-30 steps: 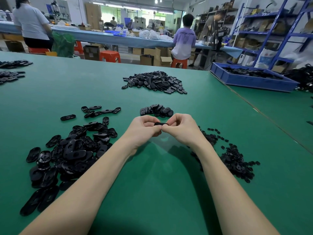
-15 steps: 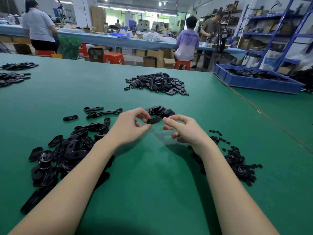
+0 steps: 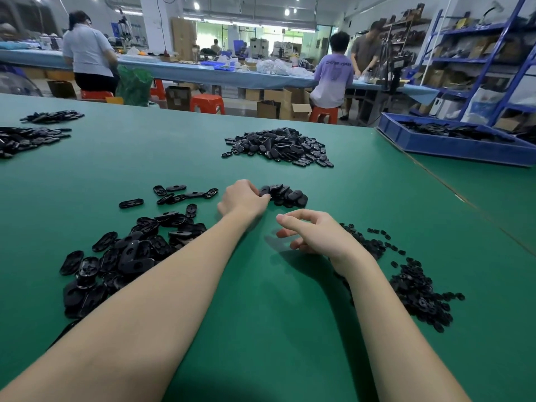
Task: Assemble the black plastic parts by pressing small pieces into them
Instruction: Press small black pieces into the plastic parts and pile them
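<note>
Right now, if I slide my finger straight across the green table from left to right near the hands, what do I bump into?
Pile of big black oval parts → left hand → right hand → pile of small black pieces.

Bare green table runs open between the left pile of oval parts and the right heap of small pieces (a small stack blocks the far end).
</note>
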Tool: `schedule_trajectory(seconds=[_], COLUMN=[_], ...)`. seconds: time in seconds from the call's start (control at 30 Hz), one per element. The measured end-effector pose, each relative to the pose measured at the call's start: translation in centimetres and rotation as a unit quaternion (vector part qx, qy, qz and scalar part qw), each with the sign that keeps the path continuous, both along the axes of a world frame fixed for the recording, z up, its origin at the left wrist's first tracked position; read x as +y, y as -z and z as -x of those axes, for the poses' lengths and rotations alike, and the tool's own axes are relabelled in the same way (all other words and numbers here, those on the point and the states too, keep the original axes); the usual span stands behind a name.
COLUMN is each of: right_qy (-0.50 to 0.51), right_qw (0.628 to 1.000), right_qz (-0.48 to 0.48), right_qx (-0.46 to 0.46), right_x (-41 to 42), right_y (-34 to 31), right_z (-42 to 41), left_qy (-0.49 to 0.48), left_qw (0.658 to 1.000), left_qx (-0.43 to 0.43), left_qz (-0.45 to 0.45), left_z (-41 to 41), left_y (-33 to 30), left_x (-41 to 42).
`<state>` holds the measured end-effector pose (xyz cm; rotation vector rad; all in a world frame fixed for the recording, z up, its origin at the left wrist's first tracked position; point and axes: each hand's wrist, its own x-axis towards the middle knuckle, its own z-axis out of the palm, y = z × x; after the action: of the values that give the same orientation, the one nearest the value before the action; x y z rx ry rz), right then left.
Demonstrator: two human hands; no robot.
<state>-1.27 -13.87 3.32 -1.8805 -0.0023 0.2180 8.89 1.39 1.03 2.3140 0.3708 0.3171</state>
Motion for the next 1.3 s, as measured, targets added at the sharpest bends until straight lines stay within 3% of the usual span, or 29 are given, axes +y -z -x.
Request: schedule_trajectory(seconds=[0.3,0.5,0.73,0.87,1.3], right_qy=[-0.009,-0.011,-0.015,-0.005,0.004], right_qw=[1.0,0.999,0.969,0.969,0.971], right_qz=[0.017,0.037,0.238,0.238,0.22], right_qx=[-0.007,-0.015,-0.061,-0.066,-0.098], right_x=[0.0,0.3,2.1,2.1,2.2], right_y=[0.0,0.3,1.0,1.0,0.7], right_z=[0.0,-0.1,-0.5,-0.5,-0.4], left_qy=[0.028,0.021,0.01,0.028,0.029], left_qw=[0.995,0.995,0.982,0.979,0.977], left_qx=[-0.09,-0.073,-0.014,0.021,0.005], left_qz=[-0.014,-0.071,-0.189,-0.201,-0.209], left_z=[1.8,2.1,0.8,0.0,-0.3], left_y=[0.4,-0.3,-0.8,-1.0,-1.5], left_x=[2.2,7.1,10.7,11.2,10.9])
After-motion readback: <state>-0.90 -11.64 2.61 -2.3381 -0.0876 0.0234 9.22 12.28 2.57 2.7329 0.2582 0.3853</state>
